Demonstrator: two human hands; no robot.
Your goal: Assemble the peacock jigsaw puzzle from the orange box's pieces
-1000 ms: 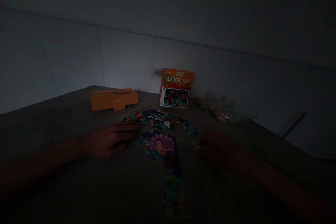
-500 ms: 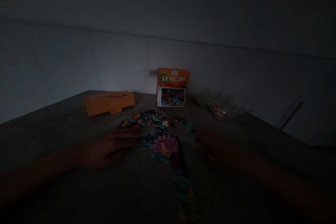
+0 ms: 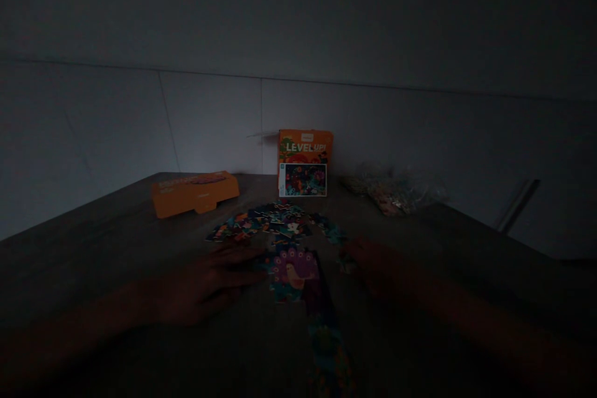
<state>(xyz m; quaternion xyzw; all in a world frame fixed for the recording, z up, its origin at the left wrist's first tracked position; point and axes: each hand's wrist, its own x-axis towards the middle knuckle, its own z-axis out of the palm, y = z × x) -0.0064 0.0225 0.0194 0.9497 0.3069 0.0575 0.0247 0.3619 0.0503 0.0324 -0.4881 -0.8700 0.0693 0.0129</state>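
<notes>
The scene is very dark. My left hand [image 3: 205, 286] lies low on the table with its fingers stretched out, their tips on small puzzle pieces [image 3: 265, 263] at the left edge of a joined peacock section [image 3: 295, 270]. From that section a joined strip of puzzle [image 3: 326, 342] runs down towards me. Right of the peacock, my right hand [image 3: 373, 261] has its fingertips at a few puzzle pieces [image 3: 345, 261]; gloom hides whether it grips one. A heap of loose puzzle pieces [image 3: 284, 217] lies beyond both hands.
An orange "LEVEL UP!" box [image 3: 305, 143] stands at the back, a picture card [image 3: 303, 180] leaning against it. An orange box part [image 3: 196, 194] lies back left. Clear plastic bags [image 3: 396, 189] with contents sit back right. Behind the table [image 3: 116, 211] rises a pale wall [image 3: 209, 118].
My left hand has slid right, its fingers now covering part of the pieces beside the peacock. My right hand stays by the pieces on the right. The whole view has shifted slightly.
</notes>
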